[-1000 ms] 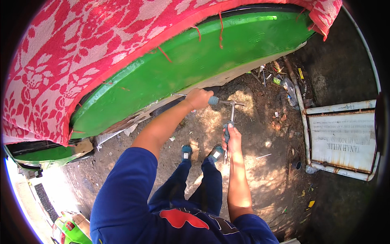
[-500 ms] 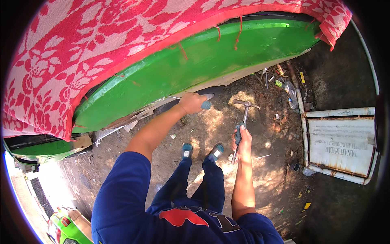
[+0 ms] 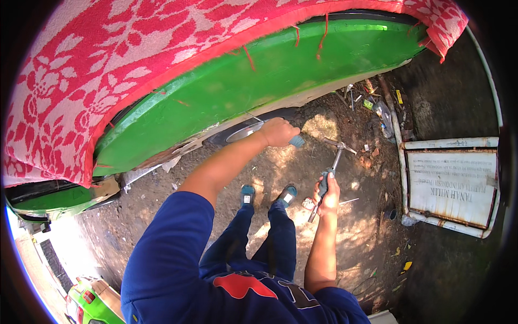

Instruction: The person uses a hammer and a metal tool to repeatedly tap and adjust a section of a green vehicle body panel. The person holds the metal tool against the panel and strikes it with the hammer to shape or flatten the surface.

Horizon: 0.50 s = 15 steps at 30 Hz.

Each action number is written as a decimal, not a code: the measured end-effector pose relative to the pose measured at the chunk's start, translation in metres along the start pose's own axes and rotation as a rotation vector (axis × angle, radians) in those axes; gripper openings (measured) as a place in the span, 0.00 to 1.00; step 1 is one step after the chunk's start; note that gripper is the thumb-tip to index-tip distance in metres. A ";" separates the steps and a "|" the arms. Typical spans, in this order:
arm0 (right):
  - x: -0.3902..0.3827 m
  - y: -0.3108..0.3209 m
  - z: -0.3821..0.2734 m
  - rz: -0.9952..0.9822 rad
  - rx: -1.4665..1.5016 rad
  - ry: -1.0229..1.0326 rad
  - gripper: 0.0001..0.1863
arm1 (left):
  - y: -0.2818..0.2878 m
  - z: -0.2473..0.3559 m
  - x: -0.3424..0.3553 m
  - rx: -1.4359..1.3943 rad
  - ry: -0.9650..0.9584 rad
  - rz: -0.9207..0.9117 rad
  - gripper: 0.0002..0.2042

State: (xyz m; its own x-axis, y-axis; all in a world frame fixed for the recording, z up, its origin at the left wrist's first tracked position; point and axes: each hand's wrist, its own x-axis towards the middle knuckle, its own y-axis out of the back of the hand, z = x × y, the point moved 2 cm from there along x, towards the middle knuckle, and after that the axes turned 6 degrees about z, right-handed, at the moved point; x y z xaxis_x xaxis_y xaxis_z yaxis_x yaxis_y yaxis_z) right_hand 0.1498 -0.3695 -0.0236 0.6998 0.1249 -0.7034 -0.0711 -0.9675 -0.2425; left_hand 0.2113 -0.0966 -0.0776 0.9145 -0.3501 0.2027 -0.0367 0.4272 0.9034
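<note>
The left hand point(image 3: 279, 132) is closed round one screwdriver-like tool point(image 3: 297, 141), its tip at the lower edge of one green car panel point(image 3: 259, 81). The right hand point(image 3: 328, 198) grips one hammer point(image 3: 336, 160), apart from that tool.

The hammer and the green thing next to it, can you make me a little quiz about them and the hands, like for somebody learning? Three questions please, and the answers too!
1. Choose one. Which hand holds the hammer? A: left. B: right. C: neither.
2. Short answer. What hangs over the top edge of the green panel?
3. True or false? The left hand is empty.

Key
1. B, the right hand.
2. A red and pale patterned cloth.
3. False; it grips a thin tool with a metal shaft.
</note>
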 end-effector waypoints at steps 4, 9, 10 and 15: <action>-0.005 0.012 0.007 0.013 0.023 -0.019 0.20 | 0.009 -0.001 0.008 0.008 0.066 -0.110 0.06; -0.007 0.012 0.015 0.022 0.044 0.003 0.20 | 0.001 -0.002 0.009 0.031 0.113 -0.236 0.07; -0.007 0.011 0.016 0.027 0.024 0.017 0.20 | -0.001 -0.003 0.009 0.042 0.123 -0.229 0.07; 0.001 -0.007 0.022 0.081 0.107 0.068 0.20 | 0.001 -0.007 0.020 0.019 0.175 -0.216 0.07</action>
State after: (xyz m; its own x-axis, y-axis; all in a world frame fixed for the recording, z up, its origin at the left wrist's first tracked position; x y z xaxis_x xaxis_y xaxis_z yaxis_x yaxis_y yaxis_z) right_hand 0.1350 -0.3575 -0.0370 0.7350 0.0287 -0.6774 -0.2022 -0.9444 -0.2594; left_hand 0.2327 -0.0978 -0.0753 0.9575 -0.2816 -0.0623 0.1609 0.3422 0.9258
